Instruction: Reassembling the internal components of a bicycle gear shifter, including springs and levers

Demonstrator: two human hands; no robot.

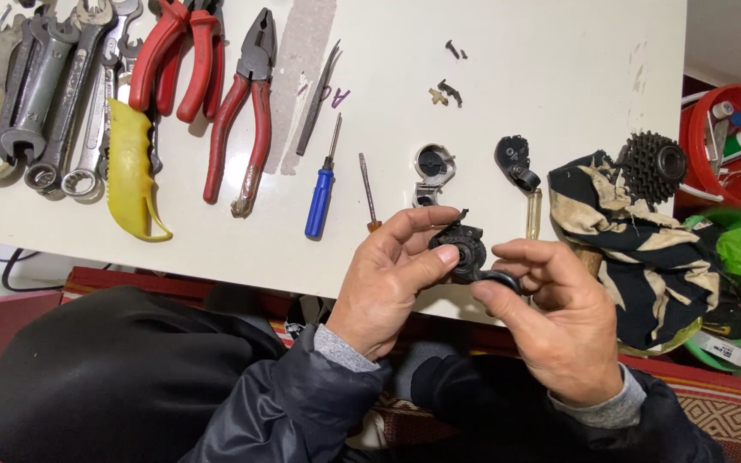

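My left hand (pixel 388 279) pinches a small black round mechanism (pixel 466 243) between thumb and fingers, just off the near edge of the white table (pixel 516 77). My right hand (pixel 555 321) holds a black ring-shaped part (pixel 497 279) against that mechanism's lower right side. Both hands hover above my lap. Beyond them on the table lie a silver and black round housing (pixel 432 167) and a black bracket piece (pixel 516 161).
Spanners (pixel 40 94), red-handled pliers (pixel 246 111), a yellow-handled tool (pixel 133 171), a blue screwdriver (pixel 321 193) and a thin screwdriver (pixel 368 190) lie on the table's left. A black and cream rag (pixel 636 244) with a gear cassette (pixel 652 163) sits right, beside a red tub (pixel 731 146).
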